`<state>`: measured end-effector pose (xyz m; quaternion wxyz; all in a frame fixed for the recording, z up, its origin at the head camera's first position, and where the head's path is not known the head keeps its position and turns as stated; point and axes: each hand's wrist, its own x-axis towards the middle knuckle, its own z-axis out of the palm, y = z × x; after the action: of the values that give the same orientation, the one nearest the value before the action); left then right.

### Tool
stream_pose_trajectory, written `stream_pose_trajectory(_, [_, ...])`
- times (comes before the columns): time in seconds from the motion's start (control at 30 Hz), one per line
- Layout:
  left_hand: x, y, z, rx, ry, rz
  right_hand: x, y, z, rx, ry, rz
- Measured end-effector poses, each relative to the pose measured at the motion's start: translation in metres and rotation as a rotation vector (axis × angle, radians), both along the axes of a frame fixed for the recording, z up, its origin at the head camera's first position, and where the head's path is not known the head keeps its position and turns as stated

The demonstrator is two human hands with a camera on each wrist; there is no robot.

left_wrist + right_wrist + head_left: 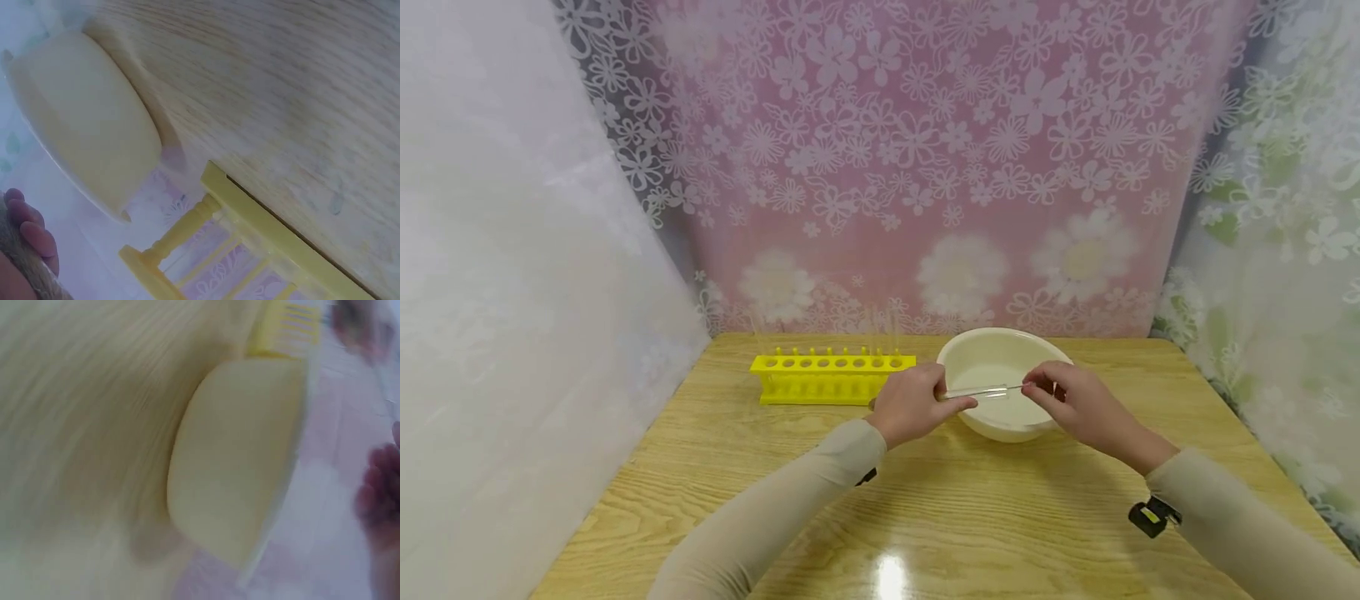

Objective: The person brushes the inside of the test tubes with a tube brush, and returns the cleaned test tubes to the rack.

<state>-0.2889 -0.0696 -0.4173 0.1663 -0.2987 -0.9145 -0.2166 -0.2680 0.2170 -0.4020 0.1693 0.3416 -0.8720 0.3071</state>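
Observation:
My left hand [913, 400] grips a clear glass test tube [973, 392], held nearly level with its mouth to the right, over the near left rim of a cream-coloured basin [1009, 433]. A thin metal wire [1017, 387] runs out of the mouth, and my right hand [1078, 400] pinches its end above the basin's right side. In the left wrist view, brownish bristles of a test tube brush [28, 262] show inside the tube under the left fingers [39, 237]. Blur softens both hands in the right wrist view.
Left of the basin stands a yellow test tube rack [831, 364], with a few clear test tubes [893, 329] upright at its ends. Both stand toward the back of the wooden table [925, 517]. Floral curtains [880, 167] hang behind and at both sides.

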Motion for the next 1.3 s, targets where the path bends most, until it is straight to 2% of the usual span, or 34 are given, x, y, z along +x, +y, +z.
stream_pose_trajectory(0.1, [0.000,-0.001,0.002,0.044,-0.083,0.006,-0.001,-0.001,-0.003,0.111,0.406,0.020])
stream_pose_trajectory(0.17, [0.000,-0.001,0.003,0.060,-0.117,0.005,-0.002,-0.001,-0.002,0.154,0.581,0.048])
stream_pose_trajectory(0.3, [0.000,-0.001,0.005,0.088,-0.159,-0.015,-0.004,-0.001,0.000,0.202,0.773,0.100])
stream_pose_trajectory(0.4, [-0.001,-0.002,0.004,0.092,-0.156,-0.027,-0.003,-0.001,0.003,0.235,0.804,0.126])
stream_pose_trajectory(0.47, [-0.001,-0.002,0.003,0.082,-0.133,-0.027,-0.002,0.000,0.004,0.242,0.745,0.132])
stream_pose_trajectory(0.53, [-0.002,-0.003,0.002,0.069,-0.105,-0.023,0.000,0.000,0.004,0.214,0.621,0.129])
stream_pose_trajectory(0.8, [-0.001,-0.003,0.002,0.009,0.045,-0.025,0.009,-0.002,0.005,-0.105,-0.193,0.069])
stream_pose_trajectory(1.0, [0.000,-0.001,0.004,-0.015,0.116,-0.019,0.005,-0.005,0.008,-0.359,-0.753,0.064])
stream_pose_trajectory(1.07, [0.000,-0.001,0.004,-0.027,0.128,-0.011,0.003,-0.006,0.007,-0.429,-0.889,0.054])
stream_pose_trajectory(1.1, [0.001,0.000,0.004,-0.033,0.130,-0.007,0.003,-0.006,0.007,-0.446,-0.924,0.046])
stream_pose_trajectory(1.17, [0.001,0.000,0.004,-0.042,0.126,0.003,0.003,-0.006,0.004,-0.426,-0.912,0.015])
stream_pose_trajectory(1.23, [0.001,-0.001,0.005,-0.046,0.109,0.014,0.004,-0.006,0.002,-0.341,-0.771,-0.003])
stream_pose_trajectory(1.3, [0.001,-0.001,0.005,-0.043,0.085,0.021,0.005,-0.006,-0.002,-0.235,-0.535,-0.008])
